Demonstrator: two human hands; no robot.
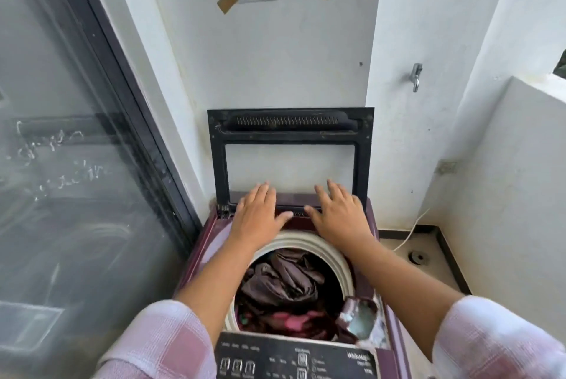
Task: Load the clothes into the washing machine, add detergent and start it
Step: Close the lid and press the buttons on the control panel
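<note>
A maroon top-loading washing machine [211,225] stands below me, its black-framed glass lid [219,158] raised upright against the wall. Dark brown and pink clothes [284,283] fill the drum inside a cream ring [309,241]. My left hand [260,213] and my right hand [340,213] lie flat with straight fingers on the lower edge of the lid at its hinge, side by side. An open detergent compartment [361,317] with pale residue sits at the drum's front right. The black control panel [294,360] is nearest me.
A dark-framed sliding glass door [92,164] stands at the left. White walls close in behind and to the right, with a tap [416,75] and a wall socket [447,167]. A white cable [410,231] and a floor drain [418,257] lie right of the machine.
</note>
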